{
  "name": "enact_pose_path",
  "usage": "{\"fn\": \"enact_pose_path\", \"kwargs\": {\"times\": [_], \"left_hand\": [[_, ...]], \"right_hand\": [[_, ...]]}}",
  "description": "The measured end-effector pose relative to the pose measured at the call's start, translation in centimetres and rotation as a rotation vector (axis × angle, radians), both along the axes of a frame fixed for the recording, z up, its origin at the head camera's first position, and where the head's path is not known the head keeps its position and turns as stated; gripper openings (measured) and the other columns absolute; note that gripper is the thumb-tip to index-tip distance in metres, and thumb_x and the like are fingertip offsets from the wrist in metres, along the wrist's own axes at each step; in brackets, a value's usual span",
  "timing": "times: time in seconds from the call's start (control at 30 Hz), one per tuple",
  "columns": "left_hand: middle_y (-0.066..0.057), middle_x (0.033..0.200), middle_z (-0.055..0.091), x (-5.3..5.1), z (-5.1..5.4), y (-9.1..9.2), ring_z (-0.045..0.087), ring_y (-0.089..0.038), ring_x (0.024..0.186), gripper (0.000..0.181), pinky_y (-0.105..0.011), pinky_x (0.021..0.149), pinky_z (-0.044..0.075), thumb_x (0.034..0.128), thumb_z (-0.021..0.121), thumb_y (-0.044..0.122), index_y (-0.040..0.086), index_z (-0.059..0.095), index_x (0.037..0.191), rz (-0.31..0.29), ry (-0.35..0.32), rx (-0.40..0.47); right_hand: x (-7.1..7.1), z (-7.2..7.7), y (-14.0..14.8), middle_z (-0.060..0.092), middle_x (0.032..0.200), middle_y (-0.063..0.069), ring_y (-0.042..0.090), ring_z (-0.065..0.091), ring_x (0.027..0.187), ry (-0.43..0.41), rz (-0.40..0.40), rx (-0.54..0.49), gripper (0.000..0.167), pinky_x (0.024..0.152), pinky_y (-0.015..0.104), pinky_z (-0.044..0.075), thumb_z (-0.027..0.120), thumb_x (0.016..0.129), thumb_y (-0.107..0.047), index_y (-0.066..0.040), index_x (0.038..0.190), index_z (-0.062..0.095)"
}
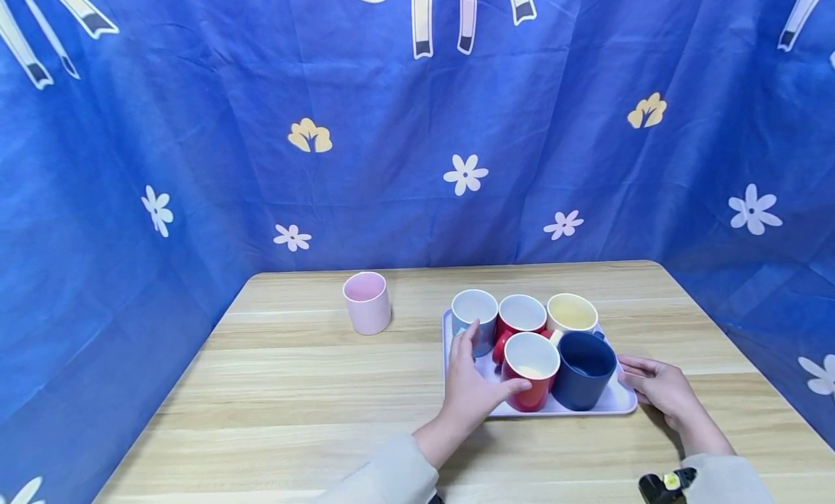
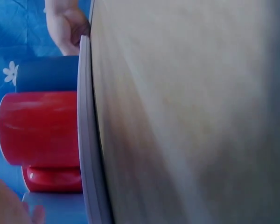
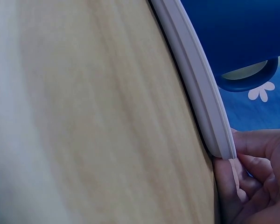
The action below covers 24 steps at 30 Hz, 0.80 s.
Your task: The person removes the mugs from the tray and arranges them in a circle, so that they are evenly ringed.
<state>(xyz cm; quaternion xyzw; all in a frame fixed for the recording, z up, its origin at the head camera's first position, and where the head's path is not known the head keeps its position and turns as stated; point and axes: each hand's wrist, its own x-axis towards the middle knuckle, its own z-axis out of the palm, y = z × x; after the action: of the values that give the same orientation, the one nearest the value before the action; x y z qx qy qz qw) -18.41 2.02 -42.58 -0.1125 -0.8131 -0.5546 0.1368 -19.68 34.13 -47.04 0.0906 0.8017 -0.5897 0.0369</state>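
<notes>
A pale lilac tray point(image 1: 561, 408) holds several mugs. At its front stand a red mug with a white inside point(image 1: 531, 373) and a dark blue mug point(image 1: 583, 377). Behind them are a light blue mug point(image 1: 474, 312), another red mug point(image 1: 522, 314) and a cream mug point(image 1: 572, 314). My left hand point(image 1: 472, 388) spreads beside the front red mug, its thumb in front of that mug and its fingers by the light blue one; contact is unclear. At the tray's right edge, my right hand point(image 1: 665, 391) pinches the rim, seen closely in the right wrist view with the fingers point(image 3: 254, 142).
A pink cup point(image 1: 367, 304) stands alone toward the back left of the wooden table point(image 1: 293, 402). Blue patterned cloth point(image 1: 391, 199) hangs behind the table and along its sides. A small black device point(image 1: 665, 486) sits at the right wrist.
</notes>
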Motion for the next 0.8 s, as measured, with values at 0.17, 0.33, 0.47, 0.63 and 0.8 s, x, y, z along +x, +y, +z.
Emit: {"fn": "enact_pose_path", "kwargs": {"times": [0.17, 0.33, 0.47, 0.63, 0.8], "left_hand": [[-0.005, 0.133, 0.043, 0.2, -0.3, 0.9, 0.044, -0.020, 0.120, 0.107, -0.043, 0.097, 0.042, 0.0546, 0.092, 0.038, 0.012, 0.037, 0.142, -0.048, -0.069, -0.067], [-0.003, 0.125, 0.046, 0.2, -0.6, 1.8, 0.047, -0.020, 0.114, 0.101, -0.037, 0.094, 0.045, 0.0554, 0.092, 0.036, 0.009, 0.042, 0.138, -0.060, -0.067, -0.077], [-0.001, 0.119, 0.046, 0.1, -0.9, 2.4, 0.047, -0.019, 0.111, 0.097, -0.037, 0.093, 0.045, 0.0548, 0.093, 0.035, 0.008, 0.045, 0.135, -0.045, -0.039, -0.087], [0.000, 0.116, 0.043, 0.1, -1.2, 3.0, 0.045, -0.020, 0.111, 0.097, -0.038, 0.095, 0.044, 0.0517, 0.095, 0.032, 0.009, 0.048, 0.133, -0.003, -0.022, -0.102], [0.001, 0.114, 0.041, 0.0, -1.3, 3.5, 0.043, -0.020, 0.111, 0.093, -0.037, 0.095, 0.043, 0.0511, 0.095, 0.028, 0.007, 0.050, 0.130, 0.031, -0.021, -0.096]], "right_hand": [[0.0, -0.1, 0.0, 0.065, 0.113, 0.014, 0.001, 0.062, 0.084, 0.002, -0.002, 0.003, 0.055, 0.072, 0.026, 0.054, 0.065, 0.089, -0.011, 0.014, 0.133, 0.043], [0.1, 0.0, 0.0, 0.066, 0.113, 0.014, 0.000, 0.062, 0.083, 0.005, -0.005, 0.002, 0.055, 0.072, 0.025, 0.054, 0.065, 0.089, -0.011, 0.014, 0.133, 0.043], [0.1, 0.0, 0.0, 0.066, 0.112, 0.013, 0.000, 0.062, 0.083, 0.007, -0.005, -0.003, 0.055, 0.072, 0.025, 0.054, 0.065, 0.089, -0.010, 0.015, 0.133, 0.043], [0.1, 0.0, 0.0, 0.066, 0.113, 0.014, 0.000, 0.062, 0.083, 0.010, -0.005, 0.003, 0.054, 0.072, 0.025, 0.054, 0.064, 0.090, -0.010, 0.015, 0.133, 0.043], [0.0, -0.1, 0.0, 0.066, 0.113, 0.014, 0.000, 0.062, 0.083, 0.013, 0.000, -0.001, 0.054, 0.072, 0.025, 0.054, 0.064, 0.090, -0.010, 0.015, 0.133, 0.042]]}}
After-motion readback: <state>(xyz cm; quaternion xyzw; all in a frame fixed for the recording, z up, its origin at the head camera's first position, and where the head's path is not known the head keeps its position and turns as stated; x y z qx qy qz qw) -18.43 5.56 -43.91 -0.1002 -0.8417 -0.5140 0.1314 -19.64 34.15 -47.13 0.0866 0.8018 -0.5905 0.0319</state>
